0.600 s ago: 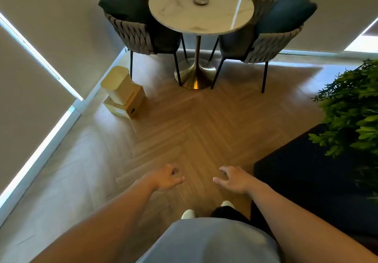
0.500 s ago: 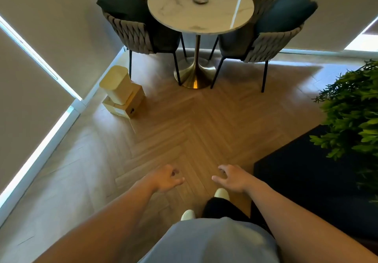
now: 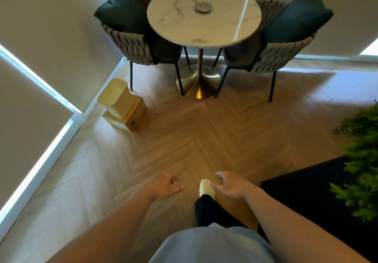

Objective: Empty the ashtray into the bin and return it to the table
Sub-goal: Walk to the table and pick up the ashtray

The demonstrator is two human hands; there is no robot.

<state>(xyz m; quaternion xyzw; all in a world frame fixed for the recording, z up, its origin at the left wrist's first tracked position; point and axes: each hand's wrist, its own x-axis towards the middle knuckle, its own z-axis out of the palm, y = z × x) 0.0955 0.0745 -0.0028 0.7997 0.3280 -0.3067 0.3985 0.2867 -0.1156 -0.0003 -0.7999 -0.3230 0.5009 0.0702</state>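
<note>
A small round metal ashtray [image 3: 203,7] sits near the middle of the round marble table [image 3: 176,27] at the far end of the room. A pale yellow bin [image 3: 114,97] stands on a cardboard box by the left wall. My left hand [image 3: 165,186] and my right hand [image 3: 229,185] hang in front of me over the wooden floor, far from the table. Both hold nothing, with fingers loosely curled and apart.
Two woven chairs with dark cushions, the left chair [image 3: 133,40] and the right chair [image 3: 272,54], flank the table. The cardboard box [image 3: 131,117] is under the bin. A dark rug or sofa [image 3: 306,191] and a green plant [image 3: 364,160] lie at my right. My foot [image 3: 206,187] steps forward.
The table, chairs and bin have shifted lower in the view. My right foot has stepped forward between my hands. Both hands stay empty.
</note>
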